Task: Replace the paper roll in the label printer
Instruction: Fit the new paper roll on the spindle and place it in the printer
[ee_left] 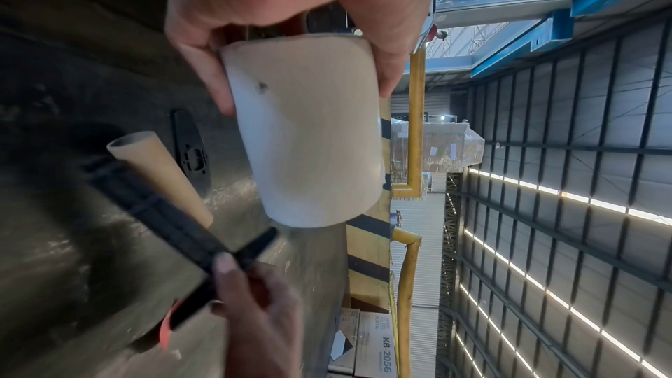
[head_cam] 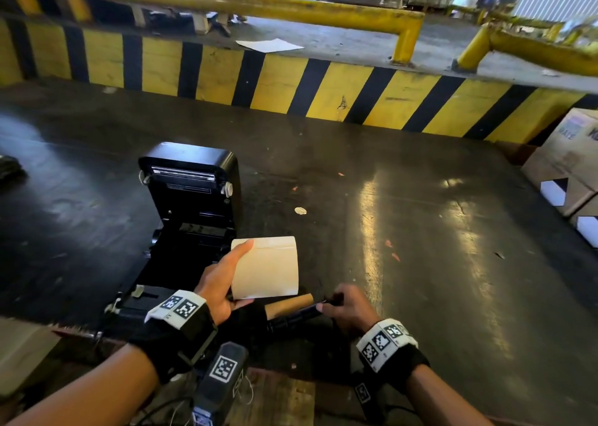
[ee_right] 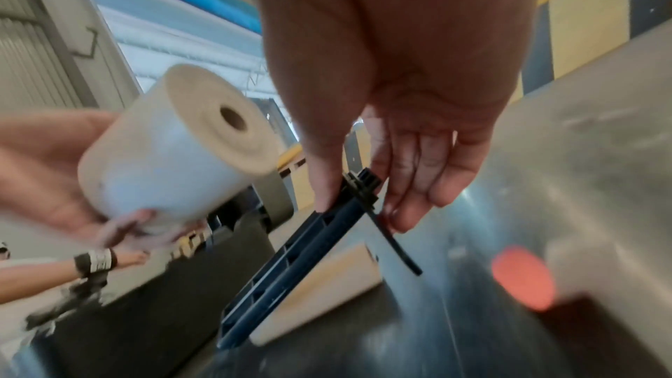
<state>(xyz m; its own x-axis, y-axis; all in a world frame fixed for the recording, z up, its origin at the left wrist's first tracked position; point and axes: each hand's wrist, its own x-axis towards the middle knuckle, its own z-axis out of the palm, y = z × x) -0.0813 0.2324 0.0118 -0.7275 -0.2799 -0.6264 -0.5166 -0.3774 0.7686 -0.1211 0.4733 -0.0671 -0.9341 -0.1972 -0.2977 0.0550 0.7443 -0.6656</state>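
Note:
A black label printer (head_cam: 181, 231) stands on the dark floor with its lid raised and its roll bay open. My left hand (head_cam: 220, 280) grips a full cream paper roll (head_cam: 268, 272) just right of the printer, thumb on one end and fingers under it; the roll (ee_left: 309, 137) fills the left wrist view, and its hollow core shows on the roll (ee_right: 174, 151) in the right wrist view. My right hand (head_cam: 343, 306) pinches the end of a black plastic spindle (head_cam: 297, 317), also spindle (ee_right: 301, 263). An empty brown cardboard core (head_cam: 289, 304) lies on the floor beside the spindle.
A yellow and black striped kerb (head_cam: 291, 82) with yellow rails (head_cam: 246, 1) runs across the back. Cardboard boxes (head_cam: 569, 166) stand at the right. A small flat black part (ee_left: 190, 148) lies on the floor. Scraps of paper dot the floor (head_cam: 420, 231).

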